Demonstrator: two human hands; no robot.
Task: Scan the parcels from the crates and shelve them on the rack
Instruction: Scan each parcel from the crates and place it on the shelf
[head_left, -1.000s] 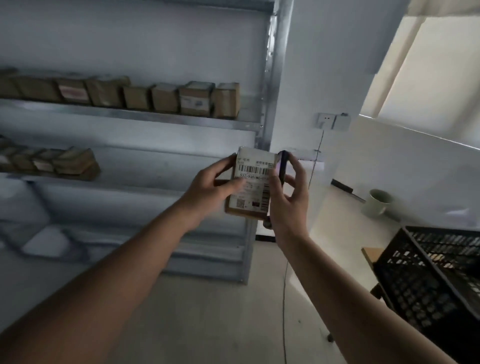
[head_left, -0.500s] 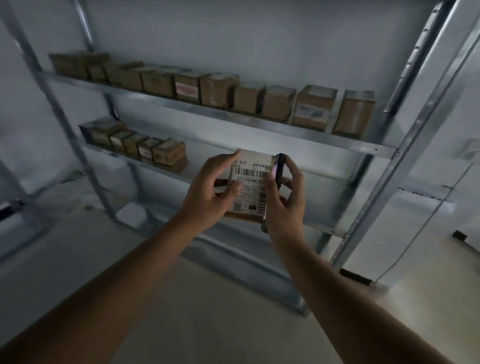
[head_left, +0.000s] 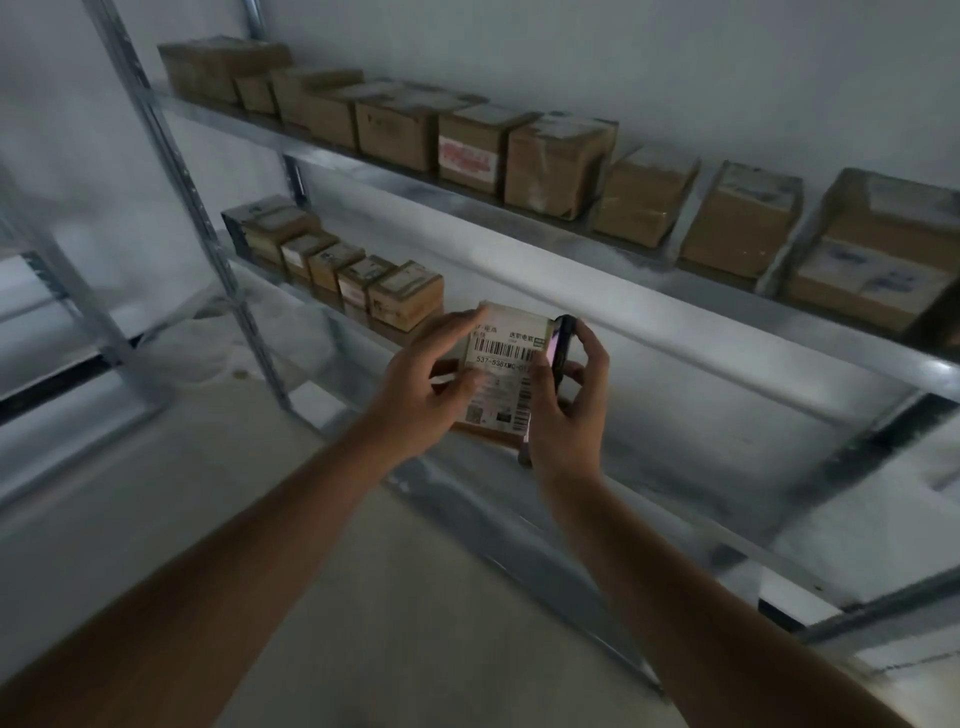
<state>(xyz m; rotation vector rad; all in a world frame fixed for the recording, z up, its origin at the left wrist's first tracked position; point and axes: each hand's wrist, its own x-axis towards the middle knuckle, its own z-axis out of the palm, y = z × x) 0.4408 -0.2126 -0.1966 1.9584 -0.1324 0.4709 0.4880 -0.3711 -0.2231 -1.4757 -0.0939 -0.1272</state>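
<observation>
Before the metal rack (head_left: 597, 260), at about the height of its lower shelf, both hands hold a single parcel (head_left: 501, 376) in the air. The left hand (head_left: 421, 387) grips the small carton from its left side, thumb across the white label and fingers curled behind. The right hand (head_left: 569, 410) clasps a dark handheld scanner (head_left: 562, 353) pressed against the parcel's right edge, with its thumb lying on the label near the barcode.

A second ago the view took in only the rack's right end, with a black crate at the lower right and a bright window beyond. Since then the person has turned left toward the shelving: crate and window have dropped out of sight, and the rack now fills the view, its left upright close by. The grip on parcel and scanner has stayed the same throughout, the two carried together as one bundle.

That points to the scan being done or nearly so, and the shelving step beginning. The upper shelf (head_left: 519, 200) carries a row of brown cartons almost to its right end. The lower shelf (head_left: 675, 358) has a short row of small boxes (head_left: 363, 283) at its left end, and bare metal stretches rightward from the last box. The parcel hovers just in front of that bare stretch, beside the row's end, which looks the likely spot. Setting it down probably wants the right hand to draw the scanner clear first.
</observation>
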